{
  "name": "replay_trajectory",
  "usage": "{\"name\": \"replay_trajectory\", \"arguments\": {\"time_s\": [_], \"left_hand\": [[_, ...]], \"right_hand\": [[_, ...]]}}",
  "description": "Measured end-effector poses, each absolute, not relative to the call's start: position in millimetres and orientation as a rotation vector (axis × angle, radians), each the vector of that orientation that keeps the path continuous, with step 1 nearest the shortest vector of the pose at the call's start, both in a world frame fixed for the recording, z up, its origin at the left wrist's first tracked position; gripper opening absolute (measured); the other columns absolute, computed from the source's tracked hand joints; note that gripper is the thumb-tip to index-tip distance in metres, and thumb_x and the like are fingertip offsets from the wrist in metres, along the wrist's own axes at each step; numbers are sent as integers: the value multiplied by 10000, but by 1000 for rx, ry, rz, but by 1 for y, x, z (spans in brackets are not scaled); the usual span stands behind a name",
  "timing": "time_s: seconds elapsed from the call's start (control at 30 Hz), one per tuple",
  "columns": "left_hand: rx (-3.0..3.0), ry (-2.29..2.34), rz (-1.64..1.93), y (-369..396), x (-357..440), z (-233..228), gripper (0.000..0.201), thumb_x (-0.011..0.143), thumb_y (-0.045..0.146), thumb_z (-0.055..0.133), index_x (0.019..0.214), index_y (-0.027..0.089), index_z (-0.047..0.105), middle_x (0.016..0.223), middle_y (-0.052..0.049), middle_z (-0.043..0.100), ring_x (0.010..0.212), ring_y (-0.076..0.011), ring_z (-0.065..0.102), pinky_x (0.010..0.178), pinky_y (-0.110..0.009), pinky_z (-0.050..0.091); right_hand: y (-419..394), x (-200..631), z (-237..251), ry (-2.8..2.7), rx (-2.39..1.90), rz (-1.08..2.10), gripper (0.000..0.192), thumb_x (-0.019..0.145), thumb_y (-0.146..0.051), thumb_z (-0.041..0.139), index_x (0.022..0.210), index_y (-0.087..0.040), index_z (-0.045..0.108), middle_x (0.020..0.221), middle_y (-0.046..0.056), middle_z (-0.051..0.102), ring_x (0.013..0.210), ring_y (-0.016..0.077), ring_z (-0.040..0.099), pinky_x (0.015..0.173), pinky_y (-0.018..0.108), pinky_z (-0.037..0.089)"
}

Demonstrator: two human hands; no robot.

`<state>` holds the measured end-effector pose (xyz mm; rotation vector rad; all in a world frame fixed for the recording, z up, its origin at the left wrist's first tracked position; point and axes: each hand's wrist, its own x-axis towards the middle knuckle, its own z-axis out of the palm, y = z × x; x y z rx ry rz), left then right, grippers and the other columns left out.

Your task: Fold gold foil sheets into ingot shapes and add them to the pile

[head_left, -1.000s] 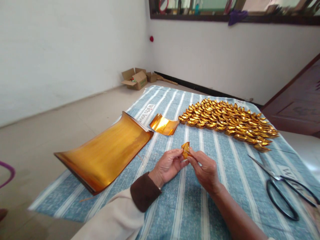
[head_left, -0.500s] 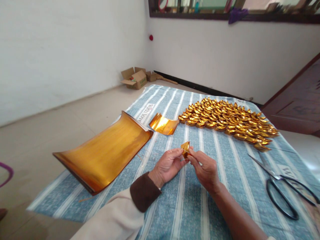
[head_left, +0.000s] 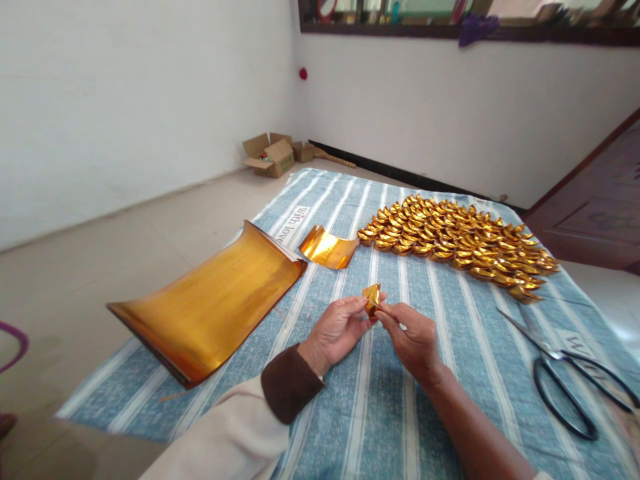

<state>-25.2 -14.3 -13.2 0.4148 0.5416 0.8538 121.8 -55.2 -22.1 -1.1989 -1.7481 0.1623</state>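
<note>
Foil piece (head_left: 371, 295), half-folded, was pinched between fingers of left hand (head_left: 336, 328) and right hand (head_left: 413, 340), just short of the ingot pile (head_left: 455, 241). Pile already large; foil stack (head_left: 210, 303) left of it remained, so plenty probably left.

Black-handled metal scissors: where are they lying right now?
In the head view the black-handled metal scissors lie on the blue striped cloth at the far right, nearer the camera than the pile of folded gold foil ingots, well clear of the right hand.
</note>
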Motion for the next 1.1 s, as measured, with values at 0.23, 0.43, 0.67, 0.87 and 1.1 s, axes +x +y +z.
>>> {"name": "replay_trajectory", "arguments": {"time_s": [0.23, 0.43, 0.67, 0.87, 1.1], "left_hand": [[398, 608, 887, -14, -25, -14, 37, 751, 102, 696, 759, 80, 724, 774, -85, 694, 753, -154, 621, 756, -269, 494], [387, 591, 891, -15, -25, -14, 18, 716, 93, 721, 726, 81, 711, 765, -66, 680, 721, -136, 600, 723, -269, 498], [439, 543, 865, -16, -24, -13, 81, 690, 145, 767, 720, 89, 717, 771, -57, 667, 757, -150, 591, 743, -296, 500], [493, 533, 864, -16, -24, -12, 133, 683, 197, 794, 718, 93, 719, 757, -54, 658, 732, -149, 579, 710, -284, 488], [419, 575, 854, -15, -26, -9, 44, 741, 127, 711, 747, 85, 721, 772, -66, 695, 758, -160, 618, 772, -299, 493]], "right_hand": [[-54, 121, -30, -1697, -1203, 188, 302, 914, -288, 578, 1188, -179, 644, 932, 78, 747, 780, 194, 711, 691, 290, 561], [-54, 117, -37, -1662, -1238, 241, 298, 926, -315, 542, 1169, -202, 674, 877, 66, 758, 679, 186, 707, 638, 293, 576], [-55, 116, -36, -1556, -1292, 428, 305, 905, -351, 553, 1132, -210, 699, 799, 26, 752, 501, 136, 635, 530, 263, 553], [-55, 114, -35, -1485, -1291, 504, 313, 886, -349, 575, 1128, -199, 706, 744, 13, 741, 502, 131, 627, 533, 257, 551], [-56, 115, -35, -1437, -1279, 547, 295, 871, -349, 601, 1102, -209, 718, 765, 15, 745, 517, 129, 623, 553, 259, 553]]}}
